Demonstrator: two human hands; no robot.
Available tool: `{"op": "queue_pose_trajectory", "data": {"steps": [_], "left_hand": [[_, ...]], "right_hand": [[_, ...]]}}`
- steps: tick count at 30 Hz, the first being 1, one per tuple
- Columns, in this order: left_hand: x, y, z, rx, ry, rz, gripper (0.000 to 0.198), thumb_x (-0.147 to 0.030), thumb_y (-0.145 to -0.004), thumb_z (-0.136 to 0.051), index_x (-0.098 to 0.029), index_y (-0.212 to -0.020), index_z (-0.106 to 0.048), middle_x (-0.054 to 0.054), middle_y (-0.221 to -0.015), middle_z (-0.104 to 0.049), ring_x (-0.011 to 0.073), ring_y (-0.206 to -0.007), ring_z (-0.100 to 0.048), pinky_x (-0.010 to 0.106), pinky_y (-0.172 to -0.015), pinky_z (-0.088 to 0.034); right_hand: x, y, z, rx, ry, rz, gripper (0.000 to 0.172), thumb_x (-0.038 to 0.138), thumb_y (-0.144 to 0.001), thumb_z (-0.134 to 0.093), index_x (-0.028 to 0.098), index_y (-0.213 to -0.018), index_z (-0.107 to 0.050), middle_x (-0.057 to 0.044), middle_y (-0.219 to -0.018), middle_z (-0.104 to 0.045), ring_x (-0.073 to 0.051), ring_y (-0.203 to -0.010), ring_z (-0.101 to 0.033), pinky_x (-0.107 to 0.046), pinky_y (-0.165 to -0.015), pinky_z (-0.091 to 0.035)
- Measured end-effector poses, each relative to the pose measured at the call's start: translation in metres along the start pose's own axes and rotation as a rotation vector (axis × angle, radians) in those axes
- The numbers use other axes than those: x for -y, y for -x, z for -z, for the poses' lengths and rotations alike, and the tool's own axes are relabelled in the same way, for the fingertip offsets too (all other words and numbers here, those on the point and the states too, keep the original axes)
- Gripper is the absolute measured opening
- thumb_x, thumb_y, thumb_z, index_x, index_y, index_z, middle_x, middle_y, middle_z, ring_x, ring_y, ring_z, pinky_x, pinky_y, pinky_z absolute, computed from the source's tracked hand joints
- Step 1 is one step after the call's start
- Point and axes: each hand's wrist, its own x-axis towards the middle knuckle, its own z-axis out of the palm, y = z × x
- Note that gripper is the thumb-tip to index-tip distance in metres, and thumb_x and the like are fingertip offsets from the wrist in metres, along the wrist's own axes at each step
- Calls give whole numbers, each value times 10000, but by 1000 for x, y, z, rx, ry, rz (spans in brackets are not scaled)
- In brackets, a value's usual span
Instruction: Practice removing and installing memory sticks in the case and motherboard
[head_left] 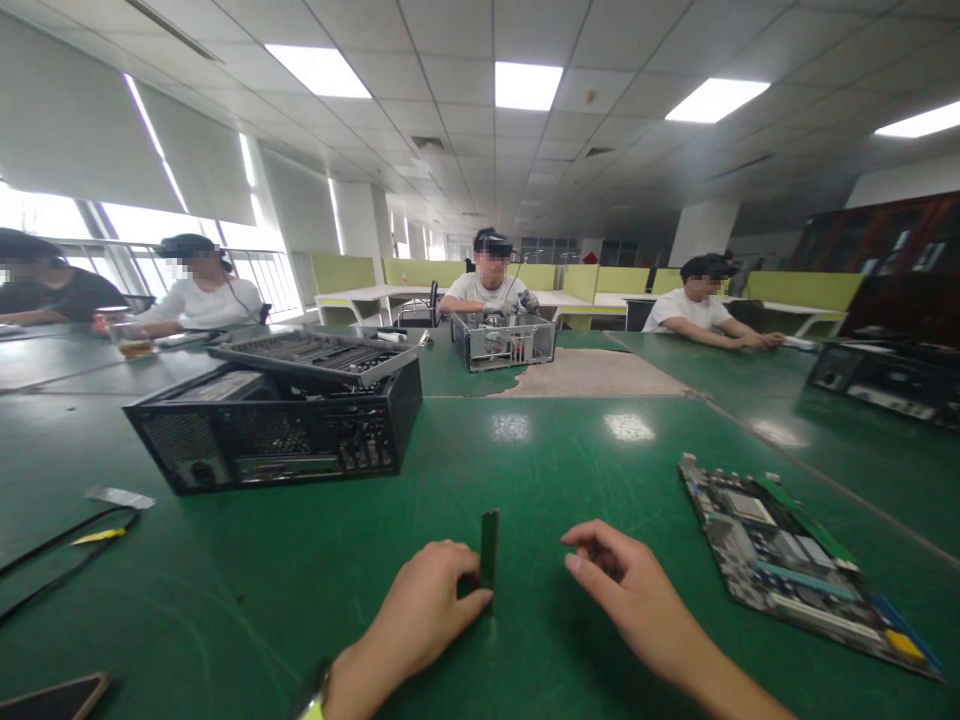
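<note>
Close to the table's near middle, my left hand [431,598] pinches a green memory stick [490,545] between thumb and fingers. The stick stands on edge, seen almost end-on, with its lower end close to the green tabletop. To its right, my right hand [626,590] hovers with nothing in it, thumb and curled fingers a little apart and pointing toward the stick. Further right lies a motherboard [787,560] with slots, a pale square socket area and a green strip along its far edge.
A black computer case [285,430] with a grey panel [322,355] on top stands left. Cables [67,550] and a phone [56,700] lie near left. Across, a person works at an open case [502,345]. Another case [889,385] is far right. Other people sit around.
</note>
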Motion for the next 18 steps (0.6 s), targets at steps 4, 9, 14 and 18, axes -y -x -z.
{"op": "queue_pose_trajectory", "data": {"steps": [4, 9, 14, 18], "left_hand": [[-1, 5, 28, -60, -143, 46, 158, -285, -743, -530, -189, -701, -648, 21, -743, -646, 178, -719, -573, 251, -656, -381], [-1, 15, 55, -51, -305, 171, 81, -238, -673, -561, -220, -675, -639, 6, -748, -648, 185, -739, -571, 250, -616, -345], [-1, 12, 53, -262, -12, 43, 182, -350, -758, -562, -197, -726, -655, 9, -745, -651, 168, -709, -571, 255, -670, -406], [0, 7, 41, -381, 309, -4, 274, -438, -779, -582, -175, -728, -639, -5, -680, -622, 146, -640, -549, 227, -589, -414]], "right_hand": [[4, 0, 1, 8, 2, 3, 225, 378, -851, -537, 185, -946, -602, 21, -737, -523, -133, -684, -482, -258, -644, -376], [4, 1, -1, 20, 4, 2, 218, 373, -851, -535, 185, -941, -604, 19, -744, -533, -133, -687, -487, -258, -649, -382], [3, 1, -2, 24, 1, 0, 220, 376, -853, -536, 188, -941, -607, 18, -732, -529, -135, -679, -482, -257, -636, -382], [4, 2, -1, 28, 13, 6, 220, 376, -854, -528, 187, -928, -613, 17, -726, -531, -138, -678, -486, -260, -637, -379]]}}
